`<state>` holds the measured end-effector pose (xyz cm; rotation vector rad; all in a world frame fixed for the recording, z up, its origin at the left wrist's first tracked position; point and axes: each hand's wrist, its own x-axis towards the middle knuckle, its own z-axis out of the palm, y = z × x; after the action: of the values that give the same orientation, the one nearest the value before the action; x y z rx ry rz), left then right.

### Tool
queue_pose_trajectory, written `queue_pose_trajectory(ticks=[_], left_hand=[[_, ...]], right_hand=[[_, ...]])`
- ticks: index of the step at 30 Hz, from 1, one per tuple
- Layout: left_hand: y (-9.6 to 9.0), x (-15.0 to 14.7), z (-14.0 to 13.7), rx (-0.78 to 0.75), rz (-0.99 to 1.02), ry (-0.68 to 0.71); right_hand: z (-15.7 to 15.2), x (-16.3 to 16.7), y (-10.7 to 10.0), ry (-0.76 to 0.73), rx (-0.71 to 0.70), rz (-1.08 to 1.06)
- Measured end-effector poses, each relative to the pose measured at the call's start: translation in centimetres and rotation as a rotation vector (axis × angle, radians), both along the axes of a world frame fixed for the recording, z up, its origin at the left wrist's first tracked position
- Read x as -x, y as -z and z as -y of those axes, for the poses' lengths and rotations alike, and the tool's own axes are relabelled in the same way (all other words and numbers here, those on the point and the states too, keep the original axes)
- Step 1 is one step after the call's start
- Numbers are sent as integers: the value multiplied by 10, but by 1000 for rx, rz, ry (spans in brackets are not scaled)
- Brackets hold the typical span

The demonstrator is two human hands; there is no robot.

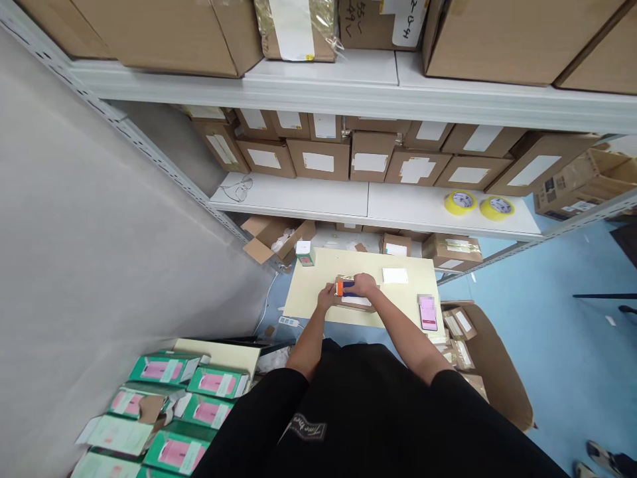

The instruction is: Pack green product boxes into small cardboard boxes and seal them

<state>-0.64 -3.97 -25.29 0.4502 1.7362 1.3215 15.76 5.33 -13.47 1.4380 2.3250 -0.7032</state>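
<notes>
A small cardboard box (368, 307) with a white label lies on the pale yellow table (308, 302) in front of me. My right hand (365, 285) is closed round a blue and orange tape dispenser (340, 288), which is over the top of the box. At the box's left end my left hand (326, 297) grips the side, its fingertips close to the dispenser's orange head; the fingers show only in part. Shiny tape is visible along the box's far edge.
On the table are a small green and white box (305, 253), a white label sheet (395, 275) and a phone (428, 313). Shelves (318, 196) with cartons and yellow tape rolls (460, 202) rise behind. Green boxes (213, 383) stand lower left; a large carton (497, 362) of parcels is right.
</notes>
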Motion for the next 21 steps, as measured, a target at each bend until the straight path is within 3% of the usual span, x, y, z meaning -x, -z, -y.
queue_pose_trajectory(ticks=[4, 7, 16, 21], left_hand=[[-3, -7, 2, 51, -83, 93], [-2, -12, 2, 79, -137, 121], [2, -11, -4, 152, -252, 189], [1, -12, -8, 173, -301, 232]], right_hand=[[6, -8, 1, 55, -2, 8], [6, -34, 0, 108, -17, 22], [2, -176, -7, 227, -71, 101], [2, -236, -7, 316, -58, 129]])
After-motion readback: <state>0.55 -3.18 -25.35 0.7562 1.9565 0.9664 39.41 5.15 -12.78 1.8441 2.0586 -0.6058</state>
